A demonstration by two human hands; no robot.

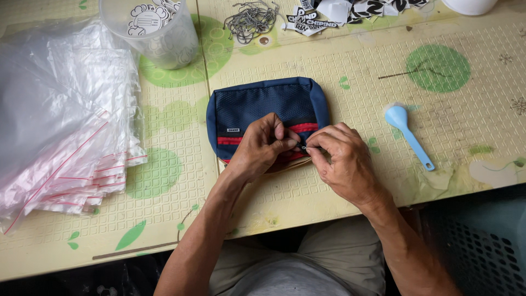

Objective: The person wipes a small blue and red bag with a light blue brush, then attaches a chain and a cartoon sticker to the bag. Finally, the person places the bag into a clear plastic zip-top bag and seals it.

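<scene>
A small navy blue pouch (263, 104) with a mesh front and red zip bands lies on the patterned table mat (350, 71) in the middle of the head view. My left hand (262, 147) rests on the pouch's near edge, fingers pinched at the zip. My right hand (342, 161) meets it from the right, its fingertips pinching a small metal zip pull (304, 147) between both hands. The lower part of the pouch is hidden under my hands.
A stack of clear zip bags with red seals (60, 120) lies at the left. A clear plastic cup (156, 30) stands at the back, a heap of ball chains (249, 21) and printed tags (323, 15) beside it. A light blue spoon (408, 134) lies right.
</scene>
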